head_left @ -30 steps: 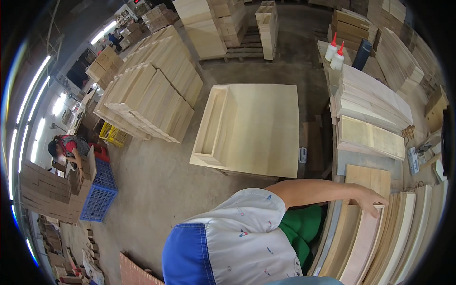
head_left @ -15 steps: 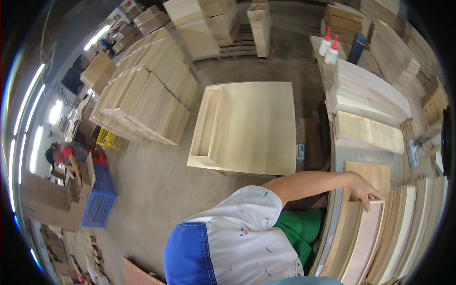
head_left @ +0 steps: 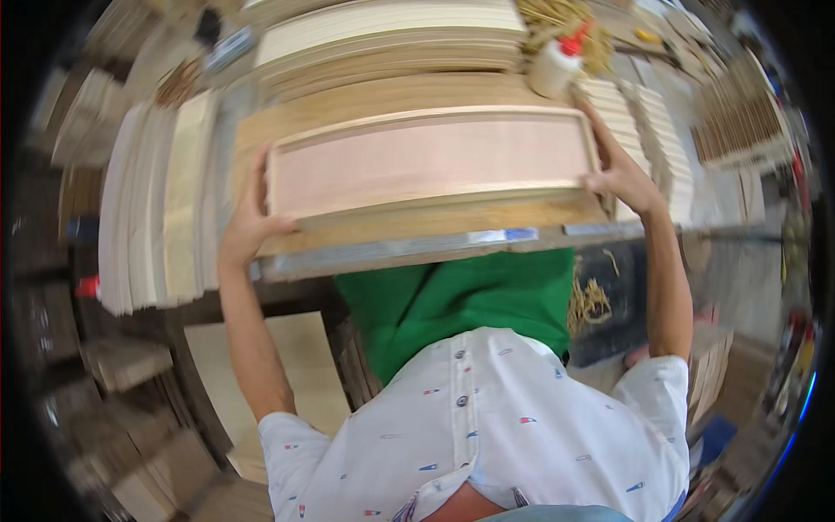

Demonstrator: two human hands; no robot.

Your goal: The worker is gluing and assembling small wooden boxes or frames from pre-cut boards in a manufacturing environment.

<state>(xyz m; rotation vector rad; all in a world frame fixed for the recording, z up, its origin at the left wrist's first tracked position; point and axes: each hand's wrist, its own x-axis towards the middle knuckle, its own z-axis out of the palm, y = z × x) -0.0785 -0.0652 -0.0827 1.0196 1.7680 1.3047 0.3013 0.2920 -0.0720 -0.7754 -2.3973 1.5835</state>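
A long framed wooden panel (head_left: pixel 430 161), pale frame around a pinkish flat centre, lies on the workbench (head_left: pixel 409 230) in front of me. My left hand (head_left: pixel 250 217) grips its left end, fingers up along the short edge. My right hand (head_left: pixel 619 170) holds the right end, fingers curled over the corner. Both forearms reach up from my white patterned shirt to the panel.
A white glue bottle with a red cap (head_left: pixel 557 65) stands behind the panel's right end. Stacks of pale boards (head_left: pixel 161 200) lie left of the bench, more stacked boards (head_left: pixel 391 35) behind it, and slats (head_left: pixel 739 122) at right. A green apron hangs below the bench edge.
The view has swung from the floor and large panel to the workbench. Earlier only my right hand touched boards at the right; now both hands hold the framed panel.
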